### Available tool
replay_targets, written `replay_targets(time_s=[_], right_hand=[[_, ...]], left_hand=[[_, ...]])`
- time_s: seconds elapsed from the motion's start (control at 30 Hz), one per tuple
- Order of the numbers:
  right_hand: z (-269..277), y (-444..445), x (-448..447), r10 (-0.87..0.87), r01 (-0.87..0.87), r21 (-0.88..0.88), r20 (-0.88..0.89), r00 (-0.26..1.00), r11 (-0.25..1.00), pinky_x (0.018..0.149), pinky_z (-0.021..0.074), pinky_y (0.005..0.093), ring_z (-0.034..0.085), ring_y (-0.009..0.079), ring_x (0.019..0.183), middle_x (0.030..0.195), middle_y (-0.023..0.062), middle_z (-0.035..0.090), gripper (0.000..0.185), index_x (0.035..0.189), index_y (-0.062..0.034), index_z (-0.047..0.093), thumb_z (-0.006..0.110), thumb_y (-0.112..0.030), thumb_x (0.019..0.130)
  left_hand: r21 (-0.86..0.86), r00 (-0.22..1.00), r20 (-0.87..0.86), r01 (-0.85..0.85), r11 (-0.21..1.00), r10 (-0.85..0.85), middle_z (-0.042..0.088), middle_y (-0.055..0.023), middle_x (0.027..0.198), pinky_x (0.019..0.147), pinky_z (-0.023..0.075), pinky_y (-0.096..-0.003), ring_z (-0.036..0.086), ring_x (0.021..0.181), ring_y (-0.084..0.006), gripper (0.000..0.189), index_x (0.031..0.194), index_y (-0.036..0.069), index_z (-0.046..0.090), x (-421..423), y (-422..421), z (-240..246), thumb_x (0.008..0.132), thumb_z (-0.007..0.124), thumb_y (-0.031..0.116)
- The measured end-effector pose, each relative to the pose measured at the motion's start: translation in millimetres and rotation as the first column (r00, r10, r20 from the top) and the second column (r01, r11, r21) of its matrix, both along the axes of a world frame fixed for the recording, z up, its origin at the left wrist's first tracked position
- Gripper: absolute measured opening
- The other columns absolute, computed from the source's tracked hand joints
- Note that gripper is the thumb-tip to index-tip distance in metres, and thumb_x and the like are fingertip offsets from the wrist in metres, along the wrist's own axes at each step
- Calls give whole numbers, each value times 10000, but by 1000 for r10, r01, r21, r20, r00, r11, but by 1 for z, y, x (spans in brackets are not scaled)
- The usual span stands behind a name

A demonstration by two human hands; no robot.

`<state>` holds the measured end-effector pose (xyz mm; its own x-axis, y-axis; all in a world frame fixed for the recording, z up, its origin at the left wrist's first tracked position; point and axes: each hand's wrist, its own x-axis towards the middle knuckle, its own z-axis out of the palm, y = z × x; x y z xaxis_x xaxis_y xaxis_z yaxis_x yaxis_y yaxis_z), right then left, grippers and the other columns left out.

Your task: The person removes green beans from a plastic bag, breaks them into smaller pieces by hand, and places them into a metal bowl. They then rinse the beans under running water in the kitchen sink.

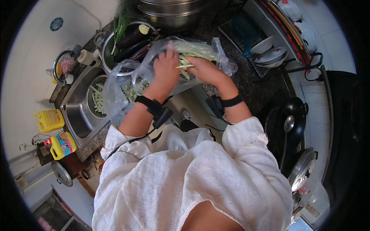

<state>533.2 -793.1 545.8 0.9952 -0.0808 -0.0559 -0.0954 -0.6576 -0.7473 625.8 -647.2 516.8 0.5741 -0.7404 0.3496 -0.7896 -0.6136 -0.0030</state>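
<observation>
A clear plastic bag (199,49) with long pale green bean pods in it lies across the counter in front of me. My right hand (203,68) grips a few green bean pods (185,65) at the bag's mouth. Against the bag's left part rests my left hand (167,65), index finger stretched out and other fingers bent; whether it pinches the plastic is unclear. Left of it, a second clear bag (115,93) holds green trimmings (129,91). Cut bean pieces (99,98) fill part of a metal bowl (90,96) in the sink.
Behind the bags, a steel basin (106,59) holds eggplants (134,39) and scallions (121,27). A steamer pot (173,14) stands at the back. The sink (76,106) is on the left, by yellow jugs (64,144). At right are bowls (270,55) on a rack and a wok (297,121).
</observation>
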Motion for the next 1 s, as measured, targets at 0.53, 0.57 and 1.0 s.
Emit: replay_targets(time_s=[0.53,0.57,1.0], right_hand=[[17,-24,-16,-181,190,-159,71,981,969,802,504,373,617,284,1018,1046,180,627,407,1094,-9,599,752,-139,740],[20,-25,-28,-304,324,-177,128,944,929,787,499,384,610,305,990,1016,171,623,393,1073,-18,602,754,-157,738],[-2,-86,-29,-598,273,773,165,784,572,954,409,324,502,182,1172,1307,126,500,306,1049,-54,665,657,-320,897]], left_hand=[[321,913,-335,345,882,-235,536,-119,1292,831,484,-395,584,1040,-302,543,1236,57,551,-11,45,102,741,711,212],[233,921,-244,360,903,-304,545,-114,1267,841,477,-394,577,1049,-297,549,1223,56,561,-16,56,110,734,719,249],[-169,871,-491,-101,980,5,623,-92,781,565,461,-358,586,622,-273,239,913,39,600,-17,90,126,821,713,228]])
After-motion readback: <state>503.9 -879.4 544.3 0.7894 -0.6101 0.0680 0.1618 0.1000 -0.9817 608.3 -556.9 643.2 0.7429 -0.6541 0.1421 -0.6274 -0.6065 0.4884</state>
